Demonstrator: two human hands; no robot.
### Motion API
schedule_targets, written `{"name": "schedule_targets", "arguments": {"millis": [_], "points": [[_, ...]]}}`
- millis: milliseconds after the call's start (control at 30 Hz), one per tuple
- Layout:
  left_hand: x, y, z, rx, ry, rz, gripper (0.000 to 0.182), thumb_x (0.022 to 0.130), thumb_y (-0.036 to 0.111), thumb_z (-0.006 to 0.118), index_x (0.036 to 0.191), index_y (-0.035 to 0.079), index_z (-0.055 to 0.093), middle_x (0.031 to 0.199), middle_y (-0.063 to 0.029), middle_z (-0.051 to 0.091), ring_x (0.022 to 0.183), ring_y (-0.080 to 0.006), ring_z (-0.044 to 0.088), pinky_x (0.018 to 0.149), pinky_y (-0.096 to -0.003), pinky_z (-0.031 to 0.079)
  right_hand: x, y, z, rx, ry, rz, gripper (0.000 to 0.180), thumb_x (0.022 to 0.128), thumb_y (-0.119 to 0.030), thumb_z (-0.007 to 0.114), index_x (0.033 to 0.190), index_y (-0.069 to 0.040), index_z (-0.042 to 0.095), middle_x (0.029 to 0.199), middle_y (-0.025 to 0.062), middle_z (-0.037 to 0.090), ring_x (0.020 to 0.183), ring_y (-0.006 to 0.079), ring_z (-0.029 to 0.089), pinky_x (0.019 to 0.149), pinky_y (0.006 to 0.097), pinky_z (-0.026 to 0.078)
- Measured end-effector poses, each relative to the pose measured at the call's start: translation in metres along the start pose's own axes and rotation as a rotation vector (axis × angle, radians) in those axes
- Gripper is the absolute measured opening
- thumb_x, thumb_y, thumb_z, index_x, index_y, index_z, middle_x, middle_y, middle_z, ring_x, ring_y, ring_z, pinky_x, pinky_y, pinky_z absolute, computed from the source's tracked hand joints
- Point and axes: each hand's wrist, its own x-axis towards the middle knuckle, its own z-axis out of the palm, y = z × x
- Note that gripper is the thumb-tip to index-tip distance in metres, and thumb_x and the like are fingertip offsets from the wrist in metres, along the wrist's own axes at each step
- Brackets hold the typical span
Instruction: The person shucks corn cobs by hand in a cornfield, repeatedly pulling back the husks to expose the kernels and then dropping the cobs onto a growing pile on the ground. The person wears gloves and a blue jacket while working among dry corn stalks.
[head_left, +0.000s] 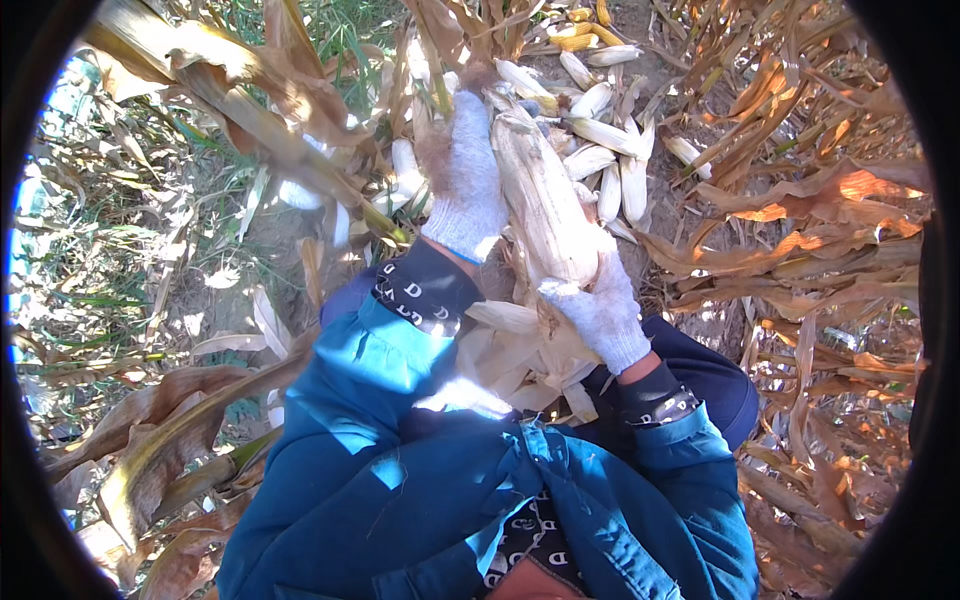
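Note:
A large ear of corn in its pale dry husk lies lengthwise between my hands. My right hand, in a whitish knit glove, is closed round its lower end. My left hand, gloved the same way, reaches up along the ear's left side to its tip, where brown corn silk hangs; the fingers are partly hidden, so its hold is unclear. Loose husk leaves lie between my legs below the ear.
Several ears in pale husks lie on the soil beyond my hands, with bare yellow cobs behind them. Dry corn stalks lean in at the left, and dry leaves crowd the right side.

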Motion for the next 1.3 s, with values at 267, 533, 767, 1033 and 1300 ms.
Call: {"name": "schedule_targets", "arguments": {"millis": [267,533,767,1033,1300], "points": [[0.005,-0.007,-0.007,-0.097,0.050,-0.082,0.061,0.108,0.057,0.030,0.133,0.009,0.058,0.122,-0.0119,0.067,0.108,-0.0286,0.065,0.097,-0.0446,0.053,-0.002,-0.005,0.009,0.073,0.030,0.117,0.078,0.078,-0.015,0.085,0.143,0.000,0.044,0.132,0.0160,0.060,0.121,0.0220,0.060,0.101,0.0363,0.051],[0.019,-0.012,-0.028,0.029,0.178,-0.063,0.048,0.110,0.049,0.035,0.129,0.012,0.059,0.120,-0.0071,0.067,0.107,-0.0240,0.065,0.097,-0.0403,0.053,0.000,-0.006,-0.003,-0.218,0.103,-0.049,0.075,0.077,-0.018,0.087,0.138,0.000,0.048,0.127,0.0163,0.063,0.116,0.0236,0.062,0.099,0.0378,0.052],[0.027,-0.031,-0.060,0.388,0.105,0.092,0.044,0.110,0.042,0.034,0.128,0.010,0.059,0.120,-0.0077,0.067,0.108,-0.0240,0.065,0.096,-0.0401,0.054,0.004,0.014,0.000,-0.098,0.084,-0.065,0.082,0.079,-0.030,0.086,0.144,-0.001,0.045,0.132,0.0186,0.062,0.120,0.0267,0.062,0.101,0.0388,0.050],[0.009,-0.036,-0.051,1.482,0.019,0.409,0.045,0.092,-0.002,0.065,0.133,-0.001,0.047,0.123,-0.0134,0.065,0.112,-0.0222,0.064,0.096,-0.0326,0.053,0.018,0.002,0.001,-0.483,0.143,0.051,0.081,0.083,-0.036,0.081,0.146,-0.007,0.041,0.133,0.0246,0.058,0.120,0.0413,0.060,0.102,0.0464,0.047],[-0.012,-0.043,0.008,0.559,0.219,0.102,0.042,0.104,0.020,0.056,0.137,-0.005,0.048,0.127,-0.0127,0.063,0.111,-0.0206,0.061,0.097,-0.0321,0.052,0.017,-0.011,0.010,-0.162,0.194,0.026,0.082,0.087,-0.036,0.075,0.149,0.003,0.038,0.145,0.0285,0.048,0.131,0.0374,0.052,0.108,0.0425,0.042]]}}
